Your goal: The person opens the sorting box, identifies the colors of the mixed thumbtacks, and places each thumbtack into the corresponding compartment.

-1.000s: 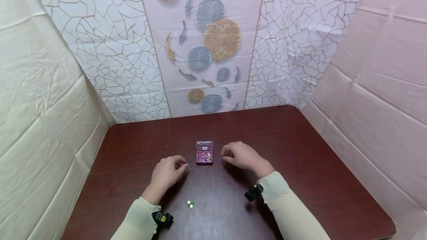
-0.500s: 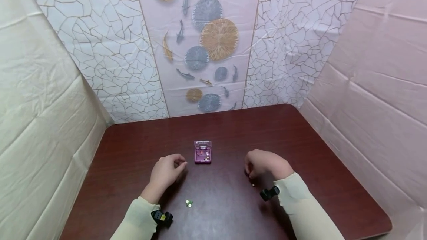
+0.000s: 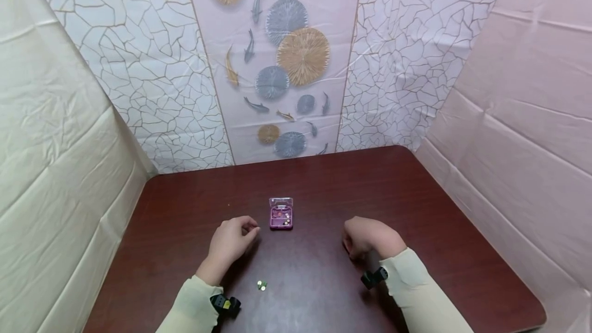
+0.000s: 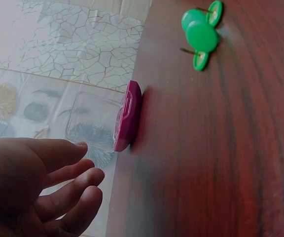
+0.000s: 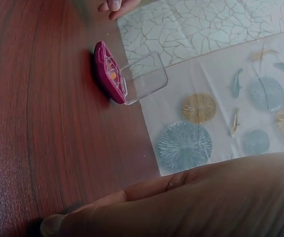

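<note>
A small magenta pill box [image 3: 281,218] stands on the table with its clear lid [image 5: 149,76] raised. Several small pieces lie in its compartments, an orange one among them. Left of the box my left hand [image 3: 231,240] rests with loosely curled fingers, nothing between thumb and fingertips in the left wrist view. Nearer me lie several green thumbtacks [image 4: 202,37], some tipped with their pins showing. My right hand [image 3: 370,236] is bent down to the table right of the box, fingertips at the surface. Its fingers are mostly hidden, and I cannot tell whether they pinch anything.
The dark red-brown table [image 3: 314,184] has rounded corners and meets patterned cloth [image 3: 296,117] at the back. Pale cloth walls [image 3: 518,117] stand on both sides. A tiny pale speck [image 3: 228,204] lies left of the box.
My right hand has moved from beside the box to the right and down to the table. A small pale thing near its fingers half a second ago is now hidden. My left hand has stayed put.
</note>
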Motion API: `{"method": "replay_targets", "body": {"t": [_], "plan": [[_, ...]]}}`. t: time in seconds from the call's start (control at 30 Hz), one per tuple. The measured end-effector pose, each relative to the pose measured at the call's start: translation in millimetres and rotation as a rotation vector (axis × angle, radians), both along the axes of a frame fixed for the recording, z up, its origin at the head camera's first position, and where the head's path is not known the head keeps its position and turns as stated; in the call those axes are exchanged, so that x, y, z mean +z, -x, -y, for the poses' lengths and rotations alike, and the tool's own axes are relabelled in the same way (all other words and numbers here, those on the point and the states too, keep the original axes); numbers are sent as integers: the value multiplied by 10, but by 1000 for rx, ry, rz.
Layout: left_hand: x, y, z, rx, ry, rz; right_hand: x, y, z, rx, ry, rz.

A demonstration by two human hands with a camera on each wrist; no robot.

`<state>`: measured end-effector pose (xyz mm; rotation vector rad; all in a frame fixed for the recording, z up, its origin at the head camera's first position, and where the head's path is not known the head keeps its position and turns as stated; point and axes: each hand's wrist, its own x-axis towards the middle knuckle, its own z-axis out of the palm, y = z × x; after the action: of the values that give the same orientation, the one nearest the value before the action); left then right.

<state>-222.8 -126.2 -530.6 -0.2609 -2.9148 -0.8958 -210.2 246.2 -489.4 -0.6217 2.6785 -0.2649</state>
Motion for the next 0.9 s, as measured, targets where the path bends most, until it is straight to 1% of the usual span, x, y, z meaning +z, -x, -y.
{"method": "replay_targets", "body": {"t": [0.07,0.17,0.2,0.27,0.3,0.4,0.43,0.57,0.73,0.9], "plan": [[-3,4,6,1,-2,-5,-11,11,-5,16,28,-3],[-9,11,14,1,-5,-4,-33,49,-9,65,84,-47],[-14,13,18,1,-5,-3,-146,123,-62,105,122,-92],[-27,20,27,-1,-5,-1,-141,164,-35,123,139,-147],[-32,21,31,0,-6,2,-138,186,-14,123,145,-179],[-51,34,48,-2,-12,5,-107,250,80,88,118,-250],[-57,38,52,-4,-13,5,12,215,174,52,81,-242],[-74,43,64,-7,-14,6,47,292,324,25,41,-270],[-77,40,62,1,-10,15,36,395,523,34,54,-292],[-54,37,53,2,-4,29,-20,486,759,54,108,-369]]}}
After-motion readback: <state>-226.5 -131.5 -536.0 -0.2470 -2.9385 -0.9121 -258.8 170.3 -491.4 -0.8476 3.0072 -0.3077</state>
